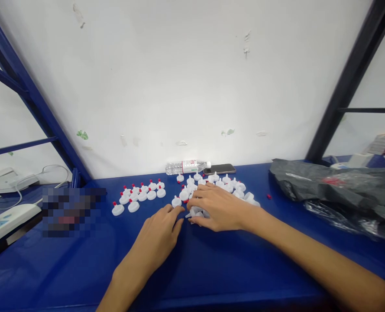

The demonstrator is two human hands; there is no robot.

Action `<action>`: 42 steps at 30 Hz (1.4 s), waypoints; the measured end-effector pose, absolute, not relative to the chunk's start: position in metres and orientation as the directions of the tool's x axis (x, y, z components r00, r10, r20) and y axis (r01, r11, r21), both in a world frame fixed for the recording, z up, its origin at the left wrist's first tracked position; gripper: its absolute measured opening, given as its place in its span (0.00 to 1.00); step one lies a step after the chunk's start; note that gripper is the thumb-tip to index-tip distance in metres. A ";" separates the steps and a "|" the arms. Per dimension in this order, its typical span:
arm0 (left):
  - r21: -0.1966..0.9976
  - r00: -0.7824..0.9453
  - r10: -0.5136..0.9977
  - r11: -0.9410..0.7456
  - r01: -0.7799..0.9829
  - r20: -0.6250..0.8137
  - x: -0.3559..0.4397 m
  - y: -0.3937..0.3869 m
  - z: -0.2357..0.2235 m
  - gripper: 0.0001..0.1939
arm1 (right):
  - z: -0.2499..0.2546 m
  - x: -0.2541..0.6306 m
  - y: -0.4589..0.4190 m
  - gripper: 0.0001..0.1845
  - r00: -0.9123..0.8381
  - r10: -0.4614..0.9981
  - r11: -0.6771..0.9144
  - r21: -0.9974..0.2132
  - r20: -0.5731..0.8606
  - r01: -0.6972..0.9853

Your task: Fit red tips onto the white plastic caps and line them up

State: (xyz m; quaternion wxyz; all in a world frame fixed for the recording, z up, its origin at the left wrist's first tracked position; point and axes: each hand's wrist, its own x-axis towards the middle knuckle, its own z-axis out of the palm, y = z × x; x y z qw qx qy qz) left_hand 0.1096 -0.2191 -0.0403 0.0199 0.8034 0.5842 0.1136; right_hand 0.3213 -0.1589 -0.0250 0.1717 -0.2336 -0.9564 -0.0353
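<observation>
A loose pile of white nozzle caps (239, 187) with thin spouts lies in the middle of the blue table. My right hand (216, 208) rests over the pile's near left side, fingers bent and apart, touching caps partly hidden beneath it. Just left of it is my left hand (160, 227), with thumb and forefinger apart and nothing seen between them. Its fingertips are close to one upright white cap (176, 202). Further left, several white caps with red tips (142, 196) stand spout-up in rough rows. Small red tips (269, 196) are scattered around and among the pile.
Behind the pile lie a clear plastic bottle (189, 167) on its side and a dark phone (223, 169). Grey plastic bags (328, 190) cover the right side. At far left is a white power strip (10, 223); a white wall and metal posts border the table (192, 268).
</observation>
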 end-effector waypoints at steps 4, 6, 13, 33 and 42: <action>0.105 0.290 0.948 -0.304 0.947 0.132 0.112 -0.218 -0.040 0.17 | -0.025 0.322 -0.159 0.14 -0.832 0.440 0.886 -0.012 0.340 0.464; 0.062 0.264 0.955 -0.274 0.960 0.133 0.115 -0.215 -0.038 0.16 | -0.024 0.321 -0.160 0.14 -0.835 0.444 0.884 -0.008 0.324 0.467; -0.057 0.197 0.966 -0.190 0.980 0.168 0.117 -0.186 -0.019 0.16 | -0.023 0.318 -0.162 0.13 -0.824 0.483 0.863 -0.003 0.296 0.505; 0.446 0.407 0.913 -0.371 0.815 0.015 0.067 -0.101 -0.036 0.15 | -0.021 0.319 -0.161 0.16 -0.801 0.441 0.870 0.026 0.405 0.492; 0.509 0.442 0.896 -0.402 0.761 0.048 0.067 -0.103 -0.032 0.13 | -0.023 0.320 -0.159 0.15 -0.803 0.442 0.864 0.050 0.400 0.501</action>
